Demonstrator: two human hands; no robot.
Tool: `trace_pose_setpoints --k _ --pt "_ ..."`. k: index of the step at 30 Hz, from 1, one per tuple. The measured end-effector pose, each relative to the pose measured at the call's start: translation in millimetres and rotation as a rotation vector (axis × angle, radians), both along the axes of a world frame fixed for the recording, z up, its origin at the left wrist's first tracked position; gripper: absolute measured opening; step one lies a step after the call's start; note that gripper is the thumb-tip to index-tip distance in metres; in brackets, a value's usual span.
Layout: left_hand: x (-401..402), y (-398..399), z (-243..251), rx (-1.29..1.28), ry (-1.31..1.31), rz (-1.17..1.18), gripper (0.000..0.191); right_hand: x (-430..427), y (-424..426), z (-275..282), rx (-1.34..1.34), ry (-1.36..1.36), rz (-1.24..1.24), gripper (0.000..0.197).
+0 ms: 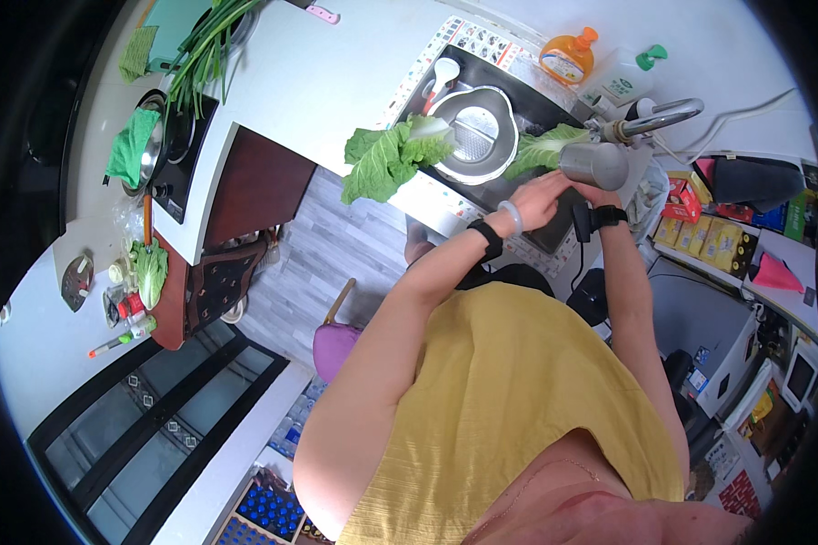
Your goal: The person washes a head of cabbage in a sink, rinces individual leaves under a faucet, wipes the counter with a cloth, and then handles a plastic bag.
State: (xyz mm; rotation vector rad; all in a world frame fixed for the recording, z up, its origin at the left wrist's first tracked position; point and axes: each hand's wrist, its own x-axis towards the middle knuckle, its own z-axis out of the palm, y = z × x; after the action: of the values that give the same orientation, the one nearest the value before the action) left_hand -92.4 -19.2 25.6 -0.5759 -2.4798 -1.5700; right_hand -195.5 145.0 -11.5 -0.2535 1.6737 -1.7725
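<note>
Both hands meet over the near right part of the dark sink (552, 235). My left hand (538, 204), with a pale bangle at the wrist, reaches out with its fingertips beside a metal cylinder (593, 165) near the chrome faucet (661, 119). The cylinder partly covers my right hand (596, 196), close against the left one. Whether either holds anything is hidden. A napa cabbage leaf (545, 148) lies in the sink, left of the cylinder. Farther left stands a steel basin (480, 167) with a wavy rim, and more cabbage leaves (395, 160) overlap its edge and the counter.
A white-and-red utensil (444, 71) rests in the sink's far corner. Soap bottles, one orange (567, 58) and one clear (617, 76), stand behind it. Scallions (208, 54) and a pink-handled knife (324, 13) lie at upper left. A purple-backed chair (334, 347) is behind my left arm.
</note>
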Motion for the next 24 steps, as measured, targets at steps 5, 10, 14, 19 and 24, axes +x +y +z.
trace_pose_setpoints --k 5,10,14,19,24 --pt "-23 -11 -45 0.282 -0.696 0.810 0.042 0 3 -15 0.684 0.634 0.067 0.038" --pt "-46 -9 -40 1.211 -1.142 0.518 0.055 22 -29 47 0.643 0.619 0.236 0.039" --pt "-55 -6 -118 0.703 -0.905 0.859 0.045 14 -26 19 0.600 0.742 0.162 0.040" --pt "-48 4 -89 0.758 -0.827 0.995 0.039 7 -40 51 -0.424 -0.187 -0.093 0.041" --pt "-50 -10 -166 0.706 -1.002 1.021 0.043 -4 -76 42 -0.124 0.003 -0.153 0.031"
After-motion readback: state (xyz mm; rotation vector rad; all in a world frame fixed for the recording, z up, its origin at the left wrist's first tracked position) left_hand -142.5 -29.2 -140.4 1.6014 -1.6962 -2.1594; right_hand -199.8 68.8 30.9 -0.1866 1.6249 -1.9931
